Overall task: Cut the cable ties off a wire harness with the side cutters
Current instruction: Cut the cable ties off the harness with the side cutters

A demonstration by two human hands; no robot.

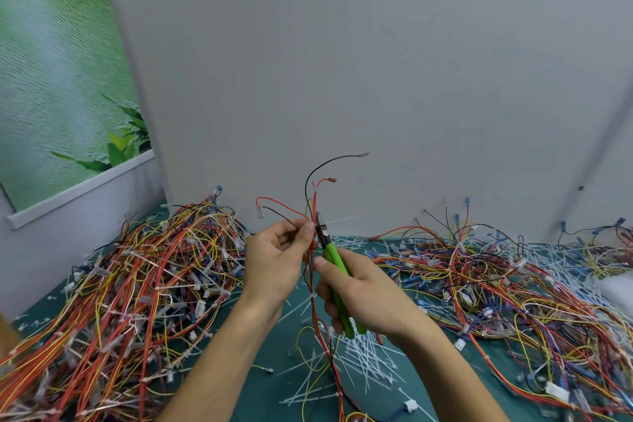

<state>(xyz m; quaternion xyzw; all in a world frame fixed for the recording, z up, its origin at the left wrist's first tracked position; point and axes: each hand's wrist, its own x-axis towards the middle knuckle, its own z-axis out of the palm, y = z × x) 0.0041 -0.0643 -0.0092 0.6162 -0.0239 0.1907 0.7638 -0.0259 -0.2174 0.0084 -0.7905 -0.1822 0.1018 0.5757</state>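
My left hand (274, 260) pinches a thin wire harness (312, 288) of red, black and yellow wires, holding it upright above the table. Its loose ends fan out above my fingers. My right hand (363, 291) grips the green-handled side cutters (337, 279). Their dark jaws (321, 228) sit at the bundle just right of my left fingertips, beside a white cable tie (342, 218) that sticks out to the right. The harness tail hangs down between my forearms onto the table.
A big heap of tied harnesses (137, 284) lies on the left of the green mat (270, 353). Another tangle of wires (496, 284) spreads on the right. Several cut white ties (363, 363) litter the middle. A grey wall (342, 79) stands close behind.
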